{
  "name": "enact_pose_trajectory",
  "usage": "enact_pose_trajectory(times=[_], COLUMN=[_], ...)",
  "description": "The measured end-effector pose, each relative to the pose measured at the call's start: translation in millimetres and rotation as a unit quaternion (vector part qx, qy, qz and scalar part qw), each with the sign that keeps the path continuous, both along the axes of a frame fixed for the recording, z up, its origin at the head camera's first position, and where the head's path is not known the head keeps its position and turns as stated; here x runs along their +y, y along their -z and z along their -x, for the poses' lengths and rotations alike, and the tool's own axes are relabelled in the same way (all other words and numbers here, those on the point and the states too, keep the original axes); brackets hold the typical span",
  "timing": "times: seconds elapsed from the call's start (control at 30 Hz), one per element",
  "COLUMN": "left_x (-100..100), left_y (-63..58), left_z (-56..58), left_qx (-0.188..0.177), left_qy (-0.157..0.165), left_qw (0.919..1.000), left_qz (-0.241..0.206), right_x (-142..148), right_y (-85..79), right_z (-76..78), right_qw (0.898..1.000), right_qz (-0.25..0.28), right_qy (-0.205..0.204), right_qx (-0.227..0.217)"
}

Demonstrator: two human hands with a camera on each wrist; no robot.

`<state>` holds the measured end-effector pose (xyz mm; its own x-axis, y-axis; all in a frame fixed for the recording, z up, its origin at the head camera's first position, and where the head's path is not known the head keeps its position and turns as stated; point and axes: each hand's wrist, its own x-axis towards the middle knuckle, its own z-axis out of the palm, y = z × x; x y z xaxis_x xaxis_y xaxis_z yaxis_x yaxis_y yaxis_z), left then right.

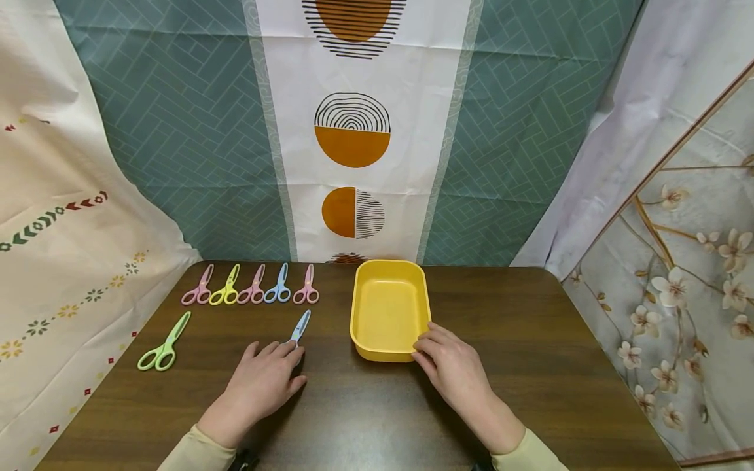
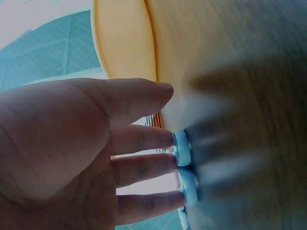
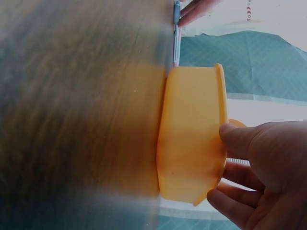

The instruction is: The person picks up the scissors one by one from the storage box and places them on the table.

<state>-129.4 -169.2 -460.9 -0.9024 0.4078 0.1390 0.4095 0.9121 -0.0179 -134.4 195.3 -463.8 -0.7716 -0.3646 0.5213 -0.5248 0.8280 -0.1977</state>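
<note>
The left hand (image 1: 262, 379) lies palm down over light blue scissors (image 1: 302, 326), its fingers nearly straight. In the left wrist view, its fingertips touch the finger loops (image 2: 182, 149) of those scissors, while the thumb stays apart from them. The blades point away, and the hand covers most of the handles in the head view. To the right stands a yellow rectangular tray (image 1: 385, 356), upright on the table. At its near right corner the right hand (image 1: 456, 369) holds the rim, with the thumb on the near side (image 3: 235, 136) and fingers along the right side.
Along the table's far left edge lie several scissors in a row: pink (image 1: 203, 286), yellow (image 1: 226, 288), blue (image 1: 279, 286) and more pink ones. Light green scissors (image 1: 165, 347) lie left of the left hand. Patterned cloth (image 1: 177, 131) hangs behind the brown table (image 1: 530, 340).
</note>
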Motion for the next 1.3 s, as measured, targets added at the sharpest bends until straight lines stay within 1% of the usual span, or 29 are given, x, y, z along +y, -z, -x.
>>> enact_pose_trajectory(times=[0.27, 0.4, 0.7, 0.97, 1.3], left_x=[-4, -7, -14, -25, -35], left_y=[-3.0, -4.5, -7.8, -8.3, -5.9], left_z=[0.7, 1.1, 2.6, 2.7, 2.2], left_qx=[-0.006, -0.002, -0.007, -0.023, -0.013], left_qy=[-0.004, -0.010, -0.025, -0.046, -0.055], left_qw=[1.0000, 1.0000, 0.9997, 0.9987, 0.9983], left_qz=[0.000, 0.000, -0.004, -0.002, -0.012], right_x=[1, 1, 1, 1, 0], right_y=[1.2, 0.2, -0.7, 0.7, 0.8], right_z=[-0.4, 1.0, 1.3, 1.4, 0.9], right_qw=[1.000, 1.000, 1.000, 1.000, 1.000], right_qz=[0.001, -0.001, -0.002, -0.001, -0.003], right_qy=[0.011, 0.010, 0.010, 0.001, 0.003], right_qx=[0.004, 0.008, -0.006, 0.006, 0.002])
